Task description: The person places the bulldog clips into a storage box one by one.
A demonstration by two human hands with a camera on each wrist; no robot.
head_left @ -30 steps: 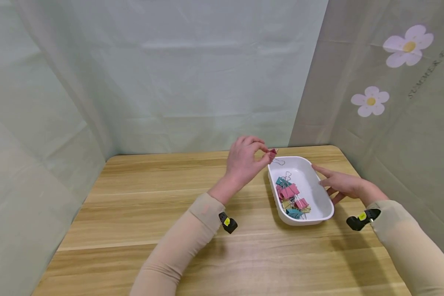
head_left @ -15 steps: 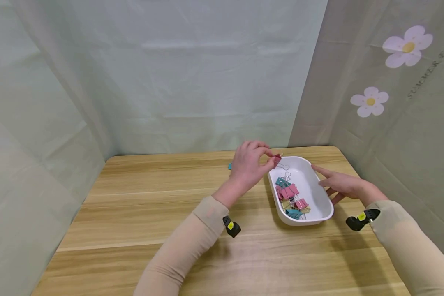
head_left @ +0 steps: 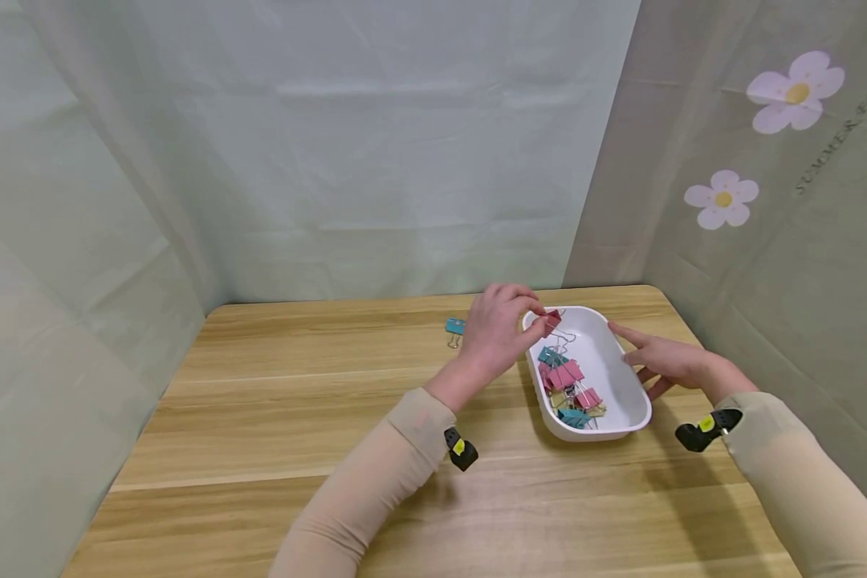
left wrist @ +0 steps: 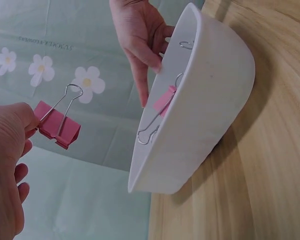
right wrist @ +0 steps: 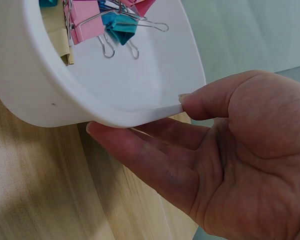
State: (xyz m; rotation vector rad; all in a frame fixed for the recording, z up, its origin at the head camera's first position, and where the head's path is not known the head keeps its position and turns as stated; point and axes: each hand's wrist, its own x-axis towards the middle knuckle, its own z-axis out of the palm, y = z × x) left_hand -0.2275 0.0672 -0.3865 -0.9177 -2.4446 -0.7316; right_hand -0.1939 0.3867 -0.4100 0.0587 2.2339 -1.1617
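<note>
My left hand (head_left: pixel 502 327) pinches a dark pink binder clip (left wrist: pixel 59 124) at one end between thumb and forefinger. In the head view this clip overlaps the far left corner of a white plastic box (head_left: pixel 616 377), its wire handles pointing rightward. My right hand (right wrist: pixel 240 145) holds the box's right rim, thumb on top and fingers below it outside. Inside, along the left side, lies a heap of binder clips: pink (head_left: pixel 566 374), teal (head_left: pixel 574 417) and yellow ones, wire handles tangled.
On the wooden table (head_left: pixel 282 425) a teal binder clip (head_left: pixel 455 326) lies left of my left hand, partly covered by it. A pale curtain (head_left: pixel 376 160) hangs behind the table's back edge, and a flowered one (head_left: pixel 787 281) stands close on the right.
My left hand has moved right and slightly nearer with the pink clip, from the box's left rim to over it. The teal clip on the table has come into sight. My right hand stays put.
</note>
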